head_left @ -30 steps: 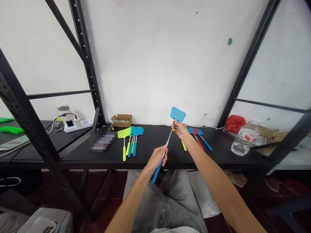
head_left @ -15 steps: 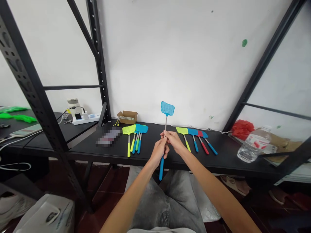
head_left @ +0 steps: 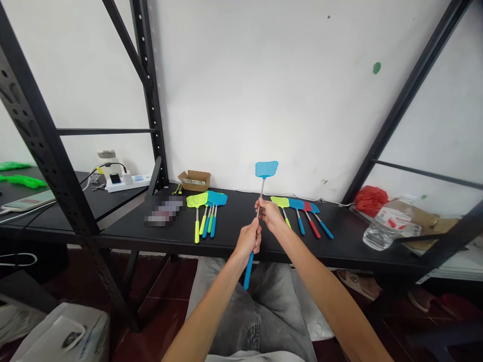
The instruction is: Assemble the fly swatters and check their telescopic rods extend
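swatter [head_left: 266, 169], blue | left hand [head_left: 248, 238]: closed round it, handle [head_left: 248, 274] jutting below | right hand [head_left: 269, 210]: pinched on its shaft [head_left: 262, 187]

Bare forearms [head_left: 214, 301], faded grey jeans [head_left: 279, 314], pale top [head_left: 254, 357]

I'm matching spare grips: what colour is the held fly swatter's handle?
The handle is blue, seen best in the head view.

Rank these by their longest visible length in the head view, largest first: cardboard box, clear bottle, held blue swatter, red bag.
1. Held blue swatter
2. Clear bottle
3. Red bag and cardboard box: these look too alike in length to rank.
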`<state>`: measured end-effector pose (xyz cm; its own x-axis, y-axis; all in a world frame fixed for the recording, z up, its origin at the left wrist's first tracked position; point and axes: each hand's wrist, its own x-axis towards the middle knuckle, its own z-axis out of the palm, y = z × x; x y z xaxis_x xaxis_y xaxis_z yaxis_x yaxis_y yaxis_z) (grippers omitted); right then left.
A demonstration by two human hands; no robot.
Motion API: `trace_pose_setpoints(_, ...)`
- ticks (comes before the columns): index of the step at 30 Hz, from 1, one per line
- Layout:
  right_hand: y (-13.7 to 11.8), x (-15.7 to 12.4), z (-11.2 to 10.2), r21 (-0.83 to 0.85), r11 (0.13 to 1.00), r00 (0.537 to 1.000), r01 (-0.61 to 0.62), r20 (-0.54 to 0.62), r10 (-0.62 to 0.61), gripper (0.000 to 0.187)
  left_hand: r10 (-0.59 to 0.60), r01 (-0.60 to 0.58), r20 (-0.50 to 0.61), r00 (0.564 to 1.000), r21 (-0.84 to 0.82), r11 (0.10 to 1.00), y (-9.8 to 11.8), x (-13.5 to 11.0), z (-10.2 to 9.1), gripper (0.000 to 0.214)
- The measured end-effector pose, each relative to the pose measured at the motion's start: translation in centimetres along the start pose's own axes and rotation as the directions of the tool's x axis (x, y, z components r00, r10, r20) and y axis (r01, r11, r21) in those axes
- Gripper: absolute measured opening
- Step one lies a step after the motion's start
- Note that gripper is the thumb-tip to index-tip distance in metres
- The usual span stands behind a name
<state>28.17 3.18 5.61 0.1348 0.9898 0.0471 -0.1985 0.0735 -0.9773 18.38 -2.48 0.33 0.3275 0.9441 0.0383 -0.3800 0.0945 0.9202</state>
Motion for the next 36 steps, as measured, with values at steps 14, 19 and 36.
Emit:
trace_pose_setpoints(14,-2.7,3.4,-3.0,0.021,1.0,0.991,0.005,-0.134,-0.002,0.02,-0.061,0.062,0.027,0.998,-0.006,0.998,-2.9,-4.8,1.4,0.059)
trace_pose_setpoints(19,-3.7,4.1,-3.6,0.061,0.998,0.987,0.009,-0.162,0.001,0.021,-0.086,0.086,0.025,0.996,-0.016,0.996,-3.9,-6.9,1.6,0.061)
trace_pose_setpoints(36,-9.9,7.4,-9.9,0.172,0.982,0.934,0.083,-0.356,-0.016,0.02,-0.073,0.06,0.017,0.997,0.416,0.908,-3.1,-14.7,-1.8,0.054)
